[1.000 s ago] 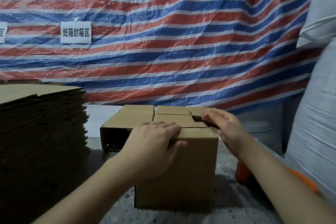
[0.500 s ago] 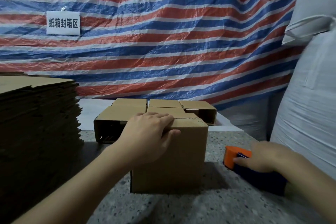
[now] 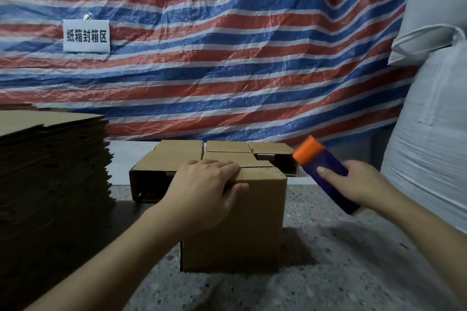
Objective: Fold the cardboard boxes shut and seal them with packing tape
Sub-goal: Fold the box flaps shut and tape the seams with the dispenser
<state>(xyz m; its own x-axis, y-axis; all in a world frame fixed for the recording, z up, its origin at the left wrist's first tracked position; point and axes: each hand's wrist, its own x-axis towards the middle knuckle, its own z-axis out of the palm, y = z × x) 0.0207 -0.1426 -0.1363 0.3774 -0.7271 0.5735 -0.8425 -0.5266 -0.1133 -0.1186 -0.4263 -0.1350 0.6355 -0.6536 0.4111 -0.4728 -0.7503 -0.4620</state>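
A small brown cardboard box [image 3: 242,230] stands on the speckled table [image 3: 328,272], its top flaps folded down. My left hand [image 3: 204,192] presses flat on the near flap, thumb over the front edge. To the right, lifted off the table, my right hand [image 3: 361,184] grips a blue tape dispenser [image 3: 326,174] with an orange end, tilted up and left toward the box.
A tall stack of flat cardboard [image 3: 50,184] fills the left side. Several other boxes [image 3: 177,156] lie behind the one I hold, some with open ends. White woven sacks [image 3: 429,146] crowd the right. A striped tarp [image 3: 227,58] hangs behind.
My right hand left the box top, dropped to the table on the right, took the tape dispenser and has lifted it toward the box. My left hand stayed on the flaps.
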